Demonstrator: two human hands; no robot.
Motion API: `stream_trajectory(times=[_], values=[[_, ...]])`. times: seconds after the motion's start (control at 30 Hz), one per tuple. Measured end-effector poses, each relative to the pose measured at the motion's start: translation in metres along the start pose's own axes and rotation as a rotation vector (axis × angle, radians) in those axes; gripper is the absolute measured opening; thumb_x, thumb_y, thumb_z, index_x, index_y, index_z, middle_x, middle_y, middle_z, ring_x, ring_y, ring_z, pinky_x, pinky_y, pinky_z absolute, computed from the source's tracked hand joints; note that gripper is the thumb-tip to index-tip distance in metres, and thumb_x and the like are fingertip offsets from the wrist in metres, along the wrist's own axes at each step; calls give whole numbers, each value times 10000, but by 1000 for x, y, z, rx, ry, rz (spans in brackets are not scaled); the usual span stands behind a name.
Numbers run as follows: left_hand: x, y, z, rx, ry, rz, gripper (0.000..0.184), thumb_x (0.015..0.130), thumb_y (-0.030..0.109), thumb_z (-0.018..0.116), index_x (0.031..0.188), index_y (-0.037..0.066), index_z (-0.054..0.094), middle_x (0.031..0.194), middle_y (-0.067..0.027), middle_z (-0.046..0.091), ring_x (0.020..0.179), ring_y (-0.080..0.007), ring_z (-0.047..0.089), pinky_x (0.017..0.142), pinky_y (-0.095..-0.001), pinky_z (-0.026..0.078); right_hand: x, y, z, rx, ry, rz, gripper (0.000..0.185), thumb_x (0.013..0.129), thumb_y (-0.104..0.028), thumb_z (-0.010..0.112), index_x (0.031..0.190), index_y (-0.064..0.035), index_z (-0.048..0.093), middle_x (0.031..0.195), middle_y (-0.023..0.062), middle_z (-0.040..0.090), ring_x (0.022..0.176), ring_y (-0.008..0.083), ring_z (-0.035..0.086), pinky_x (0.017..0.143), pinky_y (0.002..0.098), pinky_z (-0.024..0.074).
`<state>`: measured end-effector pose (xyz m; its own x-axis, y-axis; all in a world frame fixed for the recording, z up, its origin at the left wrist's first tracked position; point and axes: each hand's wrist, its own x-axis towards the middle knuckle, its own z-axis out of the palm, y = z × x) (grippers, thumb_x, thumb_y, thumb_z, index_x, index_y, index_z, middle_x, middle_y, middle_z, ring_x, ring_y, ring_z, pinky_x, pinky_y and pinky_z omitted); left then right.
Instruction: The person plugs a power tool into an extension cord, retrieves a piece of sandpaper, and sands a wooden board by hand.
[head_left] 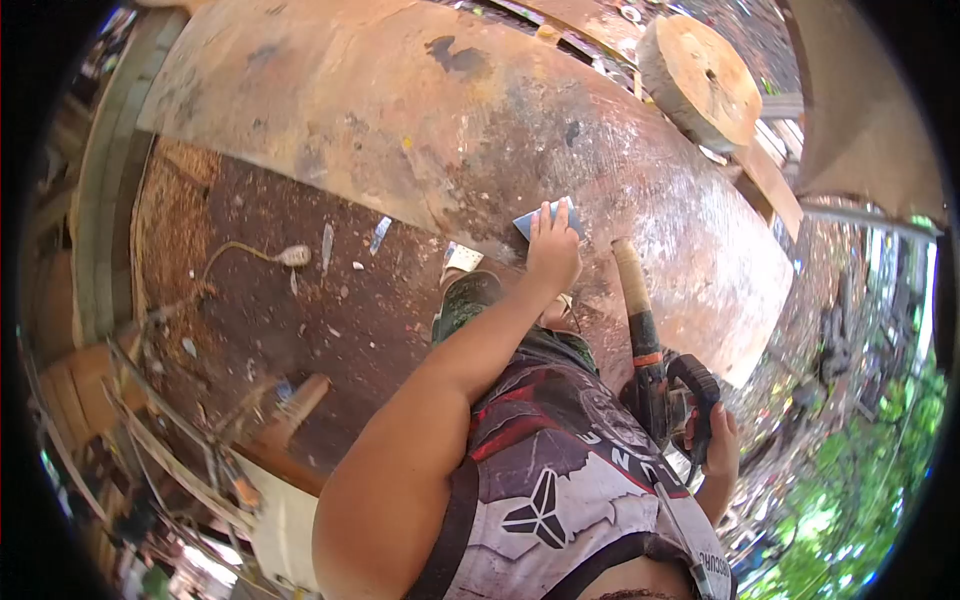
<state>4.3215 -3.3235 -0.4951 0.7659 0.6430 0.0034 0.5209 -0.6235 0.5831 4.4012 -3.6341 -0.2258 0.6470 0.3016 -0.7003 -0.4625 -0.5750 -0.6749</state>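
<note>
My left hand (555,245) reaches out over the wooden board and presses a small blue-grey sheet (524,226) against its surface, fingers close together on top. The large worn board (380,110) has a mottled brown and whitish face with dark stains. Near my right side, my right hand (712,440) is wrapped round the black looped handle (697,378) of a long tool. The tool's dark body (648,365) has an orange band, and its tan rod-like end (630,275) points away from me over the board.
A thick round wood slice (705,80) lies beyond the board at the upper right. On the brown ground at left are a corded pale object (293,256), scattered scraps and a wood block (300,405). Branches and poles stand at lower left, green foliage at lower right.
</note>
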Motion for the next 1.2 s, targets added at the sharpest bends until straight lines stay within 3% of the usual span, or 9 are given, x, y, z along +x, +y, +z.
stream_trajectory(times=[0.2, 0.37, 0.47, 0.53, 0.73, 0.83, 0.9, 1.1, 1.2], values=[[-14, 50, 75, 41, 145, -84, 286, 826, 201, 657, 960, -43, 723, 1522, -240, 383, 1428, -410, 328, 1176, -522, 252, 69, -33, -69, -312, -225, -9, 500, 954, -531, 603, 982, -32, 613, 670, 13, 575, 559, 94, 530, 503, 244, 412], [2, 65, 45, -27, 88, -194, 364, 797, 154, 674, 1051, -106, 680, 1477, -278, 411, 1408, -404, 358, 1175, -523, 259, 121, -51, -116, -472, -376, -12, 488, 964, -514, 593, 980, -26, 601, 660, 30, 580, 530, 114, 528, 487, 257, 417], [52, 32, 45, -11, 412, -381, 386, 827, 215, 659, 1055, -94, 693, 1489, -265, 411, 1409, -393, 367, 1182, -519, 244, 141, -61, -127, -522, -422, -31, 495, 961, -521, 595, 972, -27, 596, 658, 31, 578, 524, 117, 528, 482, 260, 413], [80, 30, 55, -45, 629, -426, 450, 824, 108, 596, 1184, -163, 582, 1457, -298, 413, 1381, -446, 353, 1163, -534, 261, 146, -66, -127, -566, -447, -59, 503, 959, -527, 595, 971, -25, 595, 657, 33, 577, 523, 119, 530, 481, 261, 412], [56, 48, 43, -102, 517, -436, 407, 838, 45, 487, 1177, -156, 586, 1442, -282, 440, 1312, -445, 414, 1119, -512, 302, 159, -75, -132, -595, -492, -43, 521, 953, -550, 594, 998, -32, 615, 681, 11, 589, 563, 92, 548, 508, 249, 432], [88, -33, 8, 77, 737, -555, 434, 798, 93, 546, 1167, -123, 622, 1328, -279, 522, 1215, -428, 489, 1020, -546, 352, 159, -76, -140, -597, -494, -69, 547, 945, -567, 596, 1028, -27, 610, 700, 9, 592, 567, 89, 551, 508, 246, 432], [102, -34, -9, 94, 564, -596, 400, 788, 97, 554, 1103, -130, 652, 1369, -297, 495, 1296, -435, 442, 1089, -532, 322, 156, -78, -138, -644, -522, -72, 586, 920, -595, 615, 1034, -21, 608, 699, 10, 589, 577, 86, 553, 509, 242, 431], [135, -41, 1, -21, 772, -720, 373, 811, 126, 556, 1063, -115, 690, 1451, -296, 439, 1419, -429, 329, 1193, -518, 215, 153, -85, -124, -735, -602, -136, 690, 837, -697, 648, 956, -18, 625, 688, 11, 587, 595, 83, 541, 529, 247, 423], [136, -18, 20, 29, 658, -701, 366, 834, 132, 538, 1067, -103, 693, 1454, -294, 438, 1413, -432, 336, 1176, -541, 234, 149, -88, -119, -734, -596, -149, 698, 830, -701, 653, 921, -10, 630, 695, 11, 589, 610, 78, 532, 542, 251, 416]])
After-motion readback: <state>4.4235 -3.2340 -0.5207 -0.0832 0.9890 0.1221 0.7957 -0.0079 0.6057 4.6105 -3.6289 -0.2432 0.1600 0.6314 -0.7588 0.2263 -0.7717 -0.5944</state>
